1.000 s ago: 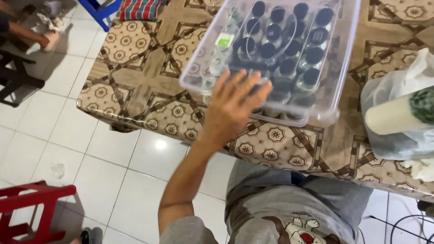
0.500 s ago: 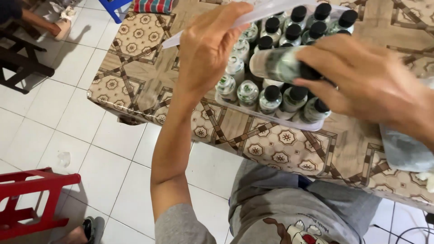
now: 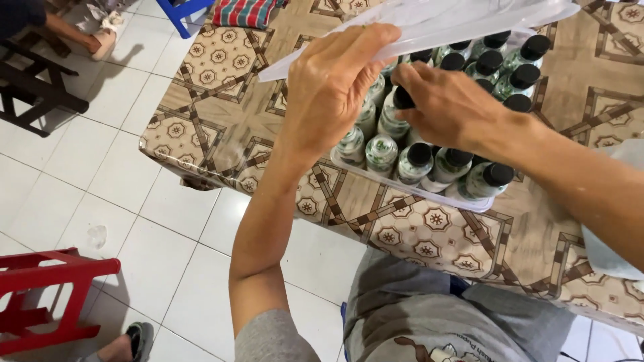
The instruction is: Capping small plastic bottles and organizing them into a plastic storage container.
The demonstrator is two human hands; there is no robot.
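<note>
My left hand (image 3: pixel 335 94) grips the edge of a clear plastic lid (image 3: pixel 429 20) and holds it lifted above a clear plastic tray (image 3: pixel 409 186). The tray stands on the patterned table and is packed with several small bottles (image 3: pixel 419 163), most with black caps, a few showing silver tops. My right hand (image 3: pixel 449 107) reaches down into the tray, its fingers closed around the neck of one black-capped bottle (image 3: pixel 396 114) among the others. Part of the tray's far side is hidden behind both hands and the lid.
The table (image 3: pixel 221 114) has a brown geometric-patterned cover. A white plastic bag (image 3: pixel 617 248) lies at the right edge. A red stool (image 3: pixel 40 295) and a sandalled foot (image 3: pixel 131 342) are on the tiled floor at lower left. Another person's foot (image 3: pixel 100 40) is at top left beside dark furniture.
The lid went from lying closed on the tray to being lifted by my left hand. My right hand came in carrying a bottle and has lowered it among the bottles in the tray.
</note>
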